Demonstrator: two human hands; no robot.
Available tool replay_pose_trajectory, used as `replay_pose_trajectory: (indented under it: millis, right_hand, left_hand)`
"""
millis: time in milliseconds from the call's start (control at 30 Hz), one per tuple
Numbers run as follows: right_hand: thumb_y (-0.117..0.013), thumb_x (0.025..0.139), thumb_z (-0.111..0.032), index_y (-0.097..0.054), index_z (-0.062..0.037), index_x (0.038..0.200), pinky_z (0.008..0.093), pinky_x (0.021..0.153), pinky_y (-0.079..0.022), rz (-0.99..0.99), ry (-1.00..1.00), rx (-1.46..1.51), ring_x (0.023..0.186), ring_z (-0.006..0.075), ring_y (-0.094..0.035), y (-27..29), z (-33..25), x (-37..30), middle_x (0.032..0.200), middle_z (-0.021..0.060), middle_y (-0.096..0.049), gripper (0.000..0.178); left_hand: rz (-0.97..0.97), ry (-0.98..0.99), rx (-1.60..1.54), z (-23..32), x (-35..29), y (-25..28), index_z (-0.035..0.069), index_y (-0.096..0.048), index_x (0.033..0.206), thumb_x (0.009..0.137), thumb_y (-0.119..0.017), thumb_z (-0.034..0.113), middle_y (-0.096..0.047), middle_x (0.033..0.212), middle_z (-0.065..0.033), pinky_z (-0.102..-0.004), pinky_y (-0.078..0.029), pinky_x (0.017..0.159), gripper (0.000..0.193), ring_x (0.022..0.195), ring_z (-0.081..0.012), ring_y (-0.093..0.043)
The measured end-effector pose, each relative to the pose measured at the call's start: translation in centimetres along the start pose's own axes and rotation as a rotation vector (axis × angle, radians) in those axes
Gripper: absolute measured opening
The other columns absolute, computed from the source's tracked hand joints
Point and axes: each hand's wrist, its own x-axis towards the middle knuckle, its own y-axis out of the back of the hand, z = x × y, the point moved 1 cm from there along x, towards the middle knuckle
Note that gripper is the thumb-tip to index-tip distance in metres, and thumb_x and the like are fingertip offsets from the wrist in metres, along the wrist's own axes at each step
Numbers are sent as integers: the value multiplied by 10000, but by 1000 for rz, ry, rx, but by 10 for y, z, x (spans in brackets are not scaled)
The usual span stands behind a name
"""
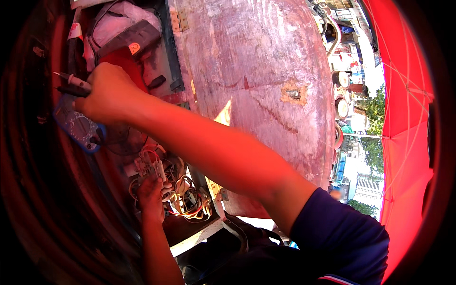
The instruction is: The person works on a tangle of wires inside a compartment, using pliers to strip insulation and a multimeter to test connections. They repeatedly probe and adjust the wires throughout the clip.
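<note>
My right hand (105, 92) is closed round a pair of meter probes (78, 84), one tip pale metal, the other dark, both pointing left. Beneath and beside that hand lies a blue multimeter (80, 124) with a round dial, partly hidden by the hand; dark leads run from its lower end. Lower down, my left hand (151, 194) is closed on a pale wiring connector (159, 170), with thin red wires at its upper end. Next to the left fingers is a tangled bundle of wires (190, 197), brown, white, red and yellow.
A worn reddish wooden panel (266, 57) with hinges (179, 21) stands to the right of my arms. Far left is a dark curved edge. A compartment at the top holds a dark box (130, 40) and a pale plastic bag (126, 19). A red canopy (408, 142) hangs at the right.
</note>
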Motion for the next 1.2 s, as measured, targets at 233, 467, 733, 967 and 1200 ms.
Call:
replay_pose_trajectory:
  millis: [233, 467, 733, 967, 1200]
  right_hand:
    - [-668, 862, -206, -650, 11, 804, 262, 532, -362, 14, 95, 466, 615, 35, -437, 34, 26, -57, 638, -32, -544, 225]
    - [-644, 916, -306, -614, -19, 762, 263, 506, -334, -55, -102, 576, 576, 44, -392, 29, 71, -112, 590, -44, -449, 327]
    - [-656, 904, -268, -617, -18, 796, 271, 540, -417, -63, -73, 552, 605, 55, -514, 22, 79, -115, 635, -1, -584, 275]
    - [-624, 876, -182, -614, 29, 875, 349, 587, -455, -27, 165, 166, 643, 245, -608, 28, 99, -153, 728, 141, -617, 211]
    - [-670, 770, -87, -667, -49, 1044, 355, 621, -500, -157, -126, -74, 725, 294, -657, 22, 150, -219, 818, 153, -660, 277]
  left_hand:
    - [-7, 19, 30, 1, -2, -10, 31, -601, 1085, 909, -580, 68, -648, 930, -64, -313, -523, 699, 181, 764, -171, -632]
    - [36, 24, 14, 4, -2, -10, 38, -590, 1071, 905, -594, 56, -658, 917, -77, -318, -531, 685, 167, 753, -184, -648]
    - [62, 16, 15, 0, -3, -9, 41, -570, 1103, 906, -597, 54, -646, 894, -70, -321, -533, 677, 199, 737, -188, -646]
    - [-4, -22, -24, 7, -9, -18, 39, -583, 1156, 904, -596, 52, -650, 1011, -60, -307, -534, 746, 253, 841, -156, -636]
    - [-100, -28, -10, 3, -4, 2, 47, -575, 1189, 892, -618, 63, -646, 1050, -57, -296, -522, 791, 300, 903, -156, -633]
